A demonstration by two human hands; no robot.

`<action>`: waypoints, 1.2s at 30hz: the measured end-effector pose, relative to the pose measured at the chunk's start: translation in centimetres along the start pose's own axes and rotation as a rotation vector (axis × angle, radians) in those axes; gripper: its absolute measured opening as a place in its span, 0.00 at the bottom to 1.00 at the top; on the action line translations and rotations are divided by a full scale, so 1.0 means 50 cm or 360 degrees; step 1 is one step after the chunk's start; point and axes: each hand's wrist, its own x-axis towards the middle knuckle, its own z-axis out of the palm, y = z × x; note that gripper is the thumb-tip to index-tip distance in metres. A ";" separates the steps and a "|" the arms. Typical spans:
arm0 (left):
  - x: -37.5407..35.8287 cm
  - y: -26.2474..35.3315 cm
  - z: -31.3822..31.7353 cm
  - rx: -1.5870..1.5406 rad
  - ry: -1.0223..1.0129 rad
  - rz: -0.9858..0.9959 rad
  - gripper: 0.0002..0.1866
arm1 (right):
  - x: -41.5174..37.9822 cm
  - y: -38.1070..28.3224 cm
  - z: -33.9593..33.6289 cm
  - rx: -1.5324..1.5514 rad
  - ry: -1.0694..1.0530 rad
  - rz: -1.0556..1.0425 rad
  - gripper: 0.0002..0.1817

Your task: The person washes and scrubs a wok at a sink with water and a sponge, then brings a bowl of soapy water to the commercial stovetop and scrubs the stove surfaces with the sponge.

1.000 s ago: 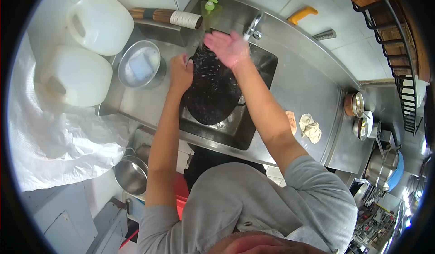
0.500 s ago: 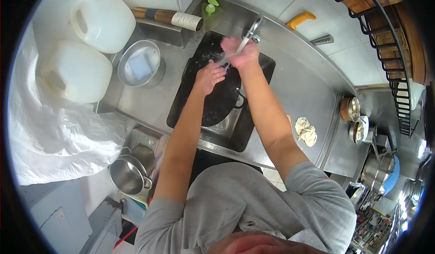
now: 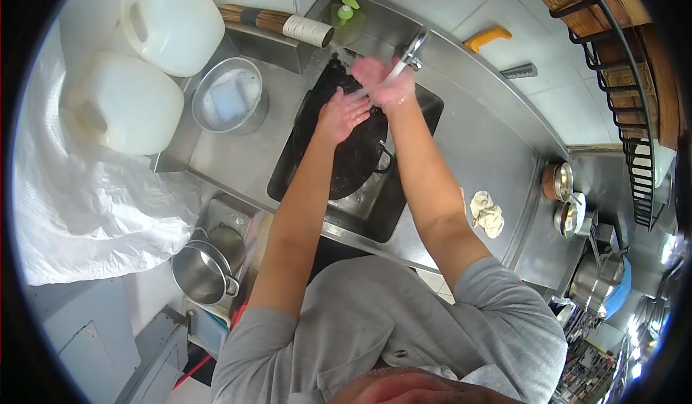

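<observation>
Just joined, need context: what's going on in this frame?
A person stands at a steel sink with both bare hands under the tap. The left hand and right hand are open, held close together in the running water, gripping nothing. Below them a black pan sits in the basin. A green soap bottle stands behind the sink, a metal bowl with a blue sponge sits to the left, and a crumpled cloth lies on the counter to the right.

Black pan [image 3: 346,144], green soap bottle [image 3: 347,15], yellow handle [image 3: 488,38], white jugs [image 3: 173,20]
</observation>
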 end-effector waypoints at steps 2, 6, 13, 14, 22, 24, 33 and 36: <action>0.014 -0.001 0.007 -0.0055 -0.0007 -0.0013 0.35 | -0.002 0.009 -0.035 -0.0004 0.0208 0.0002 0.33; 0.036 -0.016 0.002 -0.0162 -0.0050 0.0077 0.32 | -0.011 0.046 -0.049 0.0098 0.0335 0.0022 0.34; 0.038 0.005 0.015 -0.0237 -0.0101 -0.0095 0.30 | -0.019 0.014 0.017 0.0231 -0.0152 0.0076 0.31; 0.032 0.007 0.019 -0.0219 -0.0088 -0.0069 0.30 | 0.002 0.018 -0.042 0.0249 0.0017 0.0085 0.29; 0.043 -0.027 0.002 -0.0148 0.0028 0.0103 0.28 | -0.058 0.106 -0.093 0.0302 0.0321 -0.0116 0.18; 0.050 -0.016 -0.017 -0.0130 0.0010 0.0026 0.28 | -0.059 0.114 -0.072 0.0311 0.0440 -0.0146 0.20; 0.002 0.034 -0.005 -0.0137 -0.0149 0.0073 0.38 | -0.019 0.048 0.022 -0.0210 0.0111 0.0034 0.38; -0.002 0.025 0.003 -0.0156 -0.0146 0.0057 0.35 | -0.038 0.052 0.007 -0.0059 0.0094 0.0135 0.40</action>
